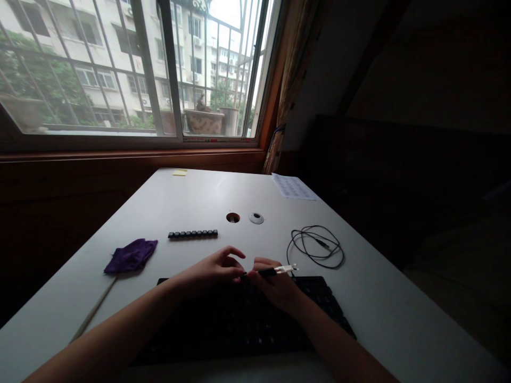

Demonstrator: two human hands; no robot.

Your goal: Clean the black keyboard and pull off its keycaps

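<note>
A black keyboard (pixel 223 330) lies in front of me on the white table, largely in shadow and partly hidden under my forearms. My left hand (pixel 217 267) is above its back edge, thumb and fingertips pinched on a small dark piece (pixel 244 275) that looks like a keycap. Close beside it, my right hand (pixel 275 284) is closed around a keycap puller (pixel 266 272) with a black handle. The puller's shiny wire end points to the right. The two hands' fingertips nearly meet. Beyond the left hand, a row of black keycaps (pixel 193 234) stands on the table.
A purple cloth (pixel 131 255) on a pale stick (pixel 96 308) lies left. A coiled black cable (pixel 315 246) is at the right. Farther back are a round table hole (pixel 233 217), its cover (pixel 256 218), a printed sheet (pixel 293 187) and a yellow note (pixel 180 172).
</note>
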